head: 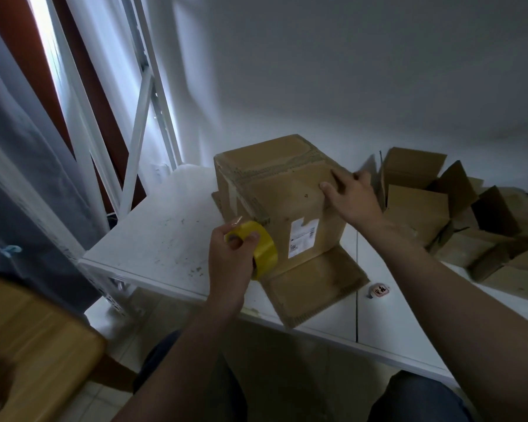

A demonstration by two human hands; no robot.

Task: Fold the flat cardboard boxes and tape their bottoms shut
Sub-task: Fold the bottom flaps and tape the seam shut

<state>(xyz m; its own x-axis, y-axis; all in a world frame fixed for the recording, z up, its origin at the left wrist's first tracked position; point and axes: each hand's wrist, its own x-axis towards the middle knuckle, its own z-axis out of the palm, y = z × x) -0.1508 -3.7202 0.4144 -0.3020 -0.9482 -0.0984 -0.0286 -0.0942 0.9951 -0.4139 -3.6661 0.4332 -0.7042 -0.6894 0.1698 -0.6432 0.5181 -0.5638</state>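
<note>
A brown cardboard box (275, 190) stands upside down on the white table (165, 239), its closed bottom facing up and its loose flaps splayed flat on the table below. A white label is stuck on the side facing me. My left hand (230, 263) grips a yellow tape roll (261, 249), pressed against the box's near left corner. My right hand (352, 197) lies flat on the box's upper right edge, fingers spread, holding nothing.
Several folded, open cardboard boxes (457, 214) are heaped at the table's right, against the white wall. A small round pink-and-white object (378, 290) lies near the table's front edge. A wooden stool (34, 345) stands at lower left, beside a grey curtain and white window frame.
</note>
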